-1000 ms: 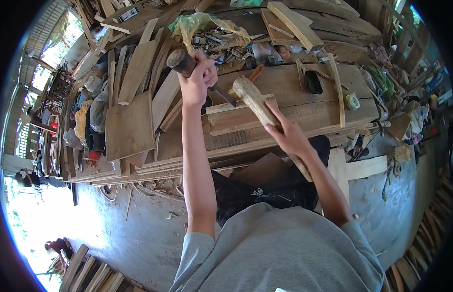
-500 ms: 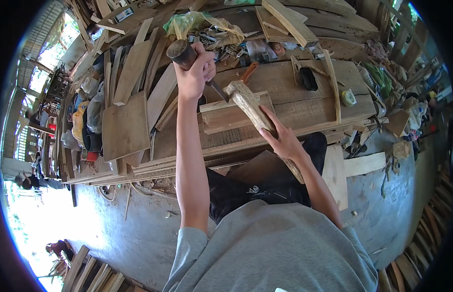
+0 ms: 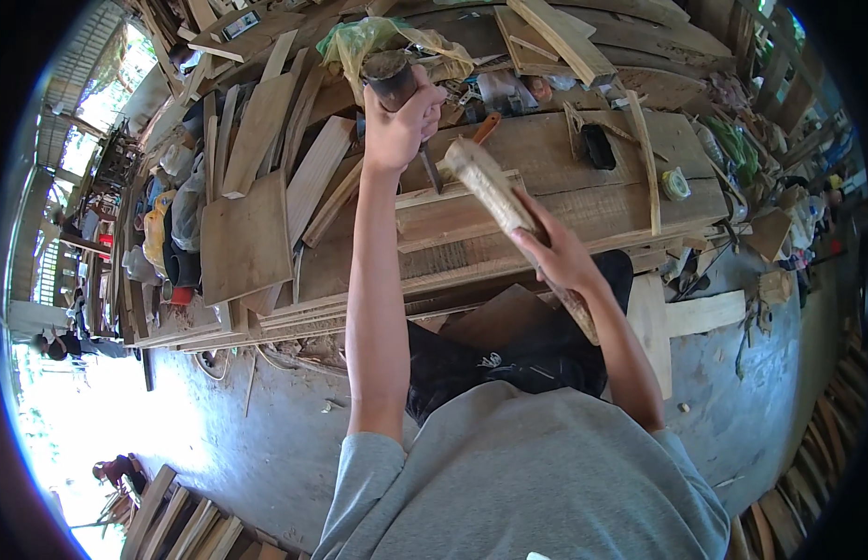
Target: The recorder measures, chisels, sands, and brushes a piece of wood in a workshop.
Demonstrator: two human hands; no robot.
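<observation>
Left hand (image 3: pixel 401 119) clenches the chisel (image 3: pixel 431 169), blade slanting down and rightward to the wooden block (image 3: pixel 452 224) on the planks (image 3: pixel 583 207); right hand (image 3: pixel 560 252) grips a rough wooden club (image 3: pixel 491 190), long axis angling up-left, its head just right of the blade.

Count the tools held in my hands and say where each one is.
2. The chisel is in your left hand, blade pointing down toward the wooden block; the wooden club is in your right hand. Your fingers partly hide both.
</observation>
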